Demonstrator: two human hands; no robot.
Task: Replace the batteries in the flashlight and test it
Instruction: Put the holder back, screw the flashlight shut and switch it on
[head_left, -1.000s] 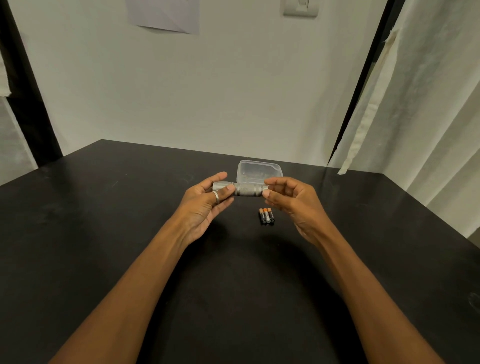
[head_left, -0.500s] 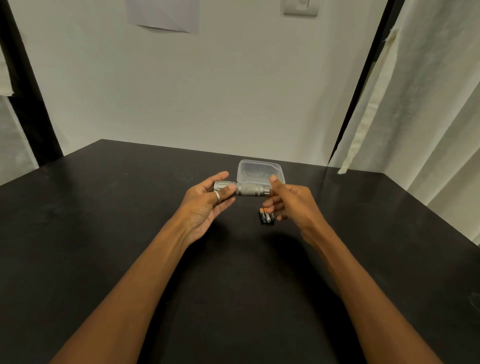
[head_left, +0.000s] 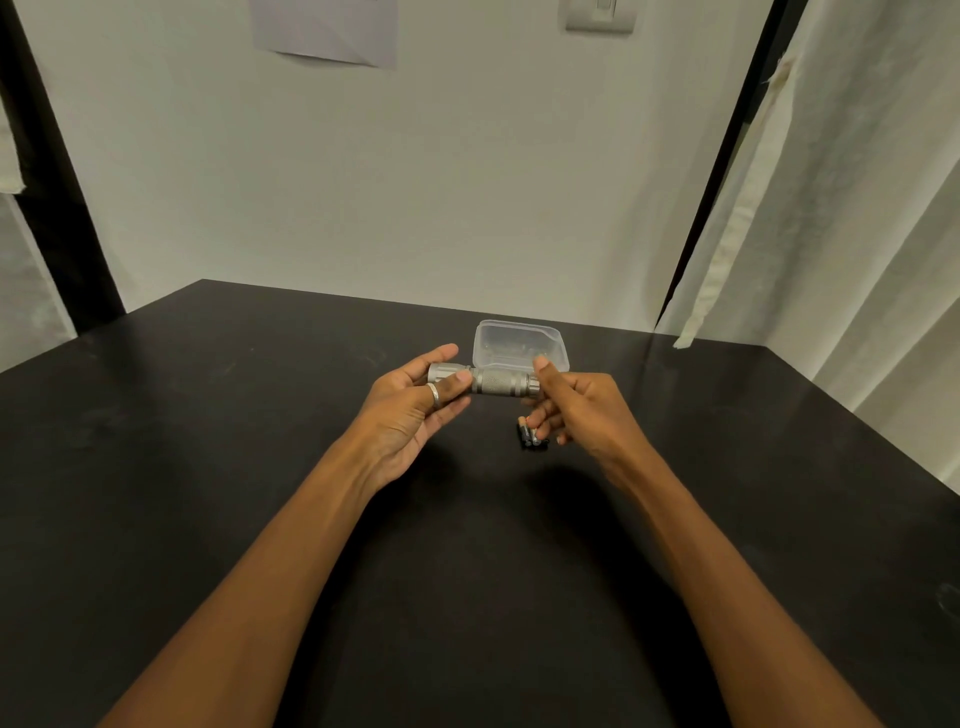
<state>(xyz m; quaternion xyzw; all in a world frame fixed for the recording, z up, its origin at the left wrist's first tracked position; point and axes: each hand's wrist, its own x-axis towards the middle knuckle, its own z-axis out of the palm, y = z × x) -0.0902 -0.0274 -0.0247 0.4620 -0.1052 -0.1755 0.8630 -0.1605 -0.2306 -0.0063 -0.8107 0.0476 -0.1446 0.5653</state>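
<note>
A short silver flashlight (head_left: 496, 383) lies level above the black table, its head to the left. My left hand (head_left: 415, 402) holds the head end between thumb and fingers; a ring sits on the thumb. My right hand (head_left: 574, 402) pinches the tail end, thumb on top and fingers curled beneath. A few small batteries (head_left: 525, 435) with orange tips lie together on the table just below my right fingers, partly hidden by them.
A clear plastic box (head_left: 519, 345) stands on the black table (head_left: 208, 441) right behind the flashlight. A white wall rises at the table's far edge, and pale curtains hang to the right.
My right hand has turned at the tail end: the thumb now rides on top and the fingers have curled under, covering part of the batteries. My left hand holds still.
</note>
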